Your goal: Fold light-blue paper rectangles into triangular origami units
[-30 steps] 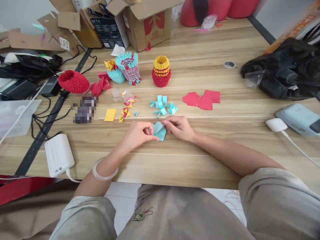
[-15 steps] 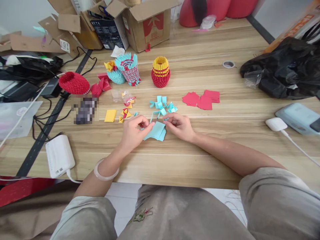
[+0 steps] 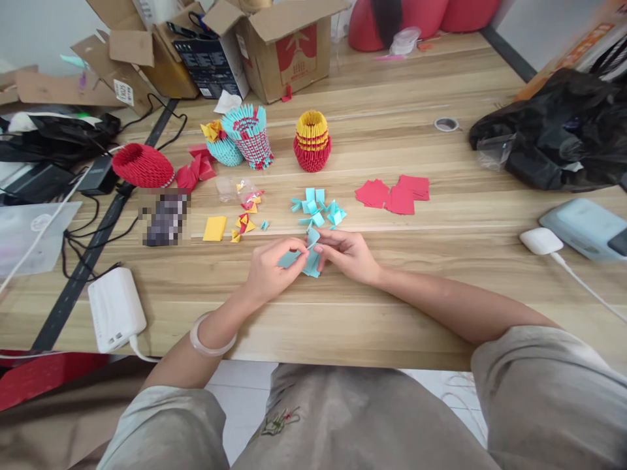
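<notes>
Between my two hands a small light-blue paper piece (image 3: 313, 236) stands up, bent or partly folded. My left hand (image 3: 277, 264) pinches its left edge between thumb and forefinger. From the other side, my right hand (image 3: 349, 254) grips it with thumb and fingers. Under the fingers lies a stack of light-blue paper slips (image 3: 311, 267), partly covered by the hands. Just beyond, several folded light-blue paper pieces (image 3: 311, 207) are scattered on the table. Red paper slips (image 3: 402, 197) lie farther right, and a yellow paper stack (image 3: 214, 228) is on the left.
Paper-module vases stand behind: a red-and-yellow one (image 3: 312, 142), a blue-and-red one (image 3: 249, 137), and a red one (image 3: 142, 164) on its side. A white power bank (image 3: 116, 308) sits front left. A tape roll (image 3: 447, 124) and black bag (image 3: 543, 130) are right; cardboard boxes (image 3: 294, 52) line the back.
My hands have come closer together over the blue stack. A light-blue paper piece is now held between both; earlier the fingers were apart, with a thin blue strip upright near the left hand.
</notes>
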Demonstrator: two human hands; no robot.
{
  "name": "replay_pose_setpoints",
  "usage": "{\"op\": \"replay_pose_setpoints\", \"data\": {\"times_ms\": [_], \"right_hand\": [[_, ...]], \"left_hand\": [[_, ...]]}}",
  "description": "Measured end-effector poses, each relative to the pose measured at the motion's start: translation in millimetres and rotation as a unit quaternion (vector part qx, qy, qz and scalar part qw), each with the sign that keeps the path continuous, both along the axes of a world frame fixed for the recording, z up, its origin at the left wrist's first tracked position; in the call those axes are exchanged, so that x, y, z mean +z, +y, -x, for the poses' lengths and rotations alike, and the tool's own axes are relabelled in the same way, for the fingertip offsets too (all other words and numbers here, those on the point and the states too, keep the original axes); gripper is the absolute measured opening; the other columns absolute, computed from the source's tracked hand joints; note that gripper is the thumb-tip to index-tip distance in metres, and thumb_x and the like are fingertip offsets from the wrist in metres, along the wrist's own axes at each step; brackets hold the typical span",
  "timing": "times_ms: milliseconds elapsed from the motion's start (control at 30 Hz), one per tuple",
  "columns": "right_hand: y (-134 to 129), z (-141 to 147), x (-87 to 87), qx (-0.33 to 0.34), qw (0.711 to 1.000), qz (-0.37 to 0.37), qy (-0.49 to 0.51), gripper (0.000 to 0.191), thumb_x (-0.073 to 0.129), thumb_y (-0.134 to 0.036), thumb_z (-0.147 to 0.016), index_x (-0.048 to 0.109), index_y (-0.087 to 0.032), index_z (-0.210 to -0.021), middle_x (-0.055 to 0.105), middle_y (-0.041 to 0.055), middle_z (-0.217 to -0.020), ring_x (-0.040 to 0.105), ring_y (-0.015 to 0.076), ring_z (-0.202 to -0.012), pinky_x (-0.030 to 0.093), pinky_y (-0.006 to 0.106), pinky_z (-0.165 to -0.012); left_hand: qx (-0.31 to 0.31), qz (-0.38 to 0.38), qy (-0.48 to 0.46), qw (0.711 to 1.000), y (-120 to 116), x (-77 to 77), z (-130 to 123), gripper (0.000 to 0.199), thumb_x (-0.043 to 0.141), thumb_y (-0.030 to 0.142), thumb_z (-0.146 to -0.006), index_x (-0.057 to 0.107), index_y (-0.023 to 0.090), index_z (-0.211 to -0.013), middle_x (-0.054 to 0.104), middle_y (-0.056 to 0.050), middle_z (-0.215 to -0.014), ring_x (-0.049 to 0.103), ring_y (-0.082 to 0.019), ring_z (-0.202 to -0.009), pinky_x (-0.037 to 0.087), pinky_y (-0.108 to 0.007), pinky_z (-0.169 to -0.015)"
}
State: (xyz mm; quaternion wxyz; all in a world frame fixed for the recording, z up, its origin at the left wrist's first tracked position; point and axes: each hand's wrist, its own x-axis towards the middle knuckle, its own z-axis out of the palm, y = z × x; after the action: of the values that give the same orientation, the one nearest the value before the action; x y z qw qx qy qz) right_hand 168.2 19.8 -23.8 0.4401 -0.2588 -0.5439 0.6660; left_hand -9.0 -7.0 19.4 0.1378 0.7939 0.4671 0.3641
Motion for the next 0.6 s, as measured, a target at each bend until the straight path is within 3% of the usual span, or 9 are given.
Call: {"op": "replay_pose_setpoints", "data": {"times_ms": [200,400,600], "right_hand": [[-0.1,-0.4,-0.4,-0.027,1.000,-0.003,-0.011,0.031,0.071,-0.034,-0.077,0.070,-0.019,-0.103,0.073,0.0025,-0.089,0.064,0.0098,-0.056,0.055,0.023,-0.053],[2.1,-0.6,-1.6,-0.067,0.998,-0.005,-0.017,0.024,0.076,-0.028,-0.071,0.074,-0.019,-0.092,0.075,0.0039,-0.092,0.066,0.0118,-0.070,0.056,0.025,-0.065],[3.0,1.4,-0.8,-0.067,0.997,0.035,0.010,0.021,0.080,-0.024,-0.064,0.075,-0.018,-0.084,0.074,0.0018,-0.080,0.064,0.0114,-0.064,0.054,0.022,-0.054]], "left_hand": [[-0.035,-0.031,0.001,0.999,2.3,-6.0,1.8,0.009,0.059,0.018,-0.085,0.068,0.017,-0.087,0.074,-0.004,-0.087,0.070,-0.014,-0.080,0.055,-0.022,-0.074],[-0.078,-0.083,-0.029,0.993,7.9,-10.3,1.5,0.007,0.062,0.013,-0.083,0.068,0.015,-0.085,0.072,-0.006,-0.081,0.068,-0.015,-0.079,0.056,-0.026,-0.075],[-0.069,-0.085,-0.026,0.994,7.6,-9.3,1.8,0.005,0.064,0.017,-0.083,0.069,0.016,-0.085,0.072,-0.006,-0.083,0.068,-0.014,-0.078,0.056,-0.025,-0.073]]}}
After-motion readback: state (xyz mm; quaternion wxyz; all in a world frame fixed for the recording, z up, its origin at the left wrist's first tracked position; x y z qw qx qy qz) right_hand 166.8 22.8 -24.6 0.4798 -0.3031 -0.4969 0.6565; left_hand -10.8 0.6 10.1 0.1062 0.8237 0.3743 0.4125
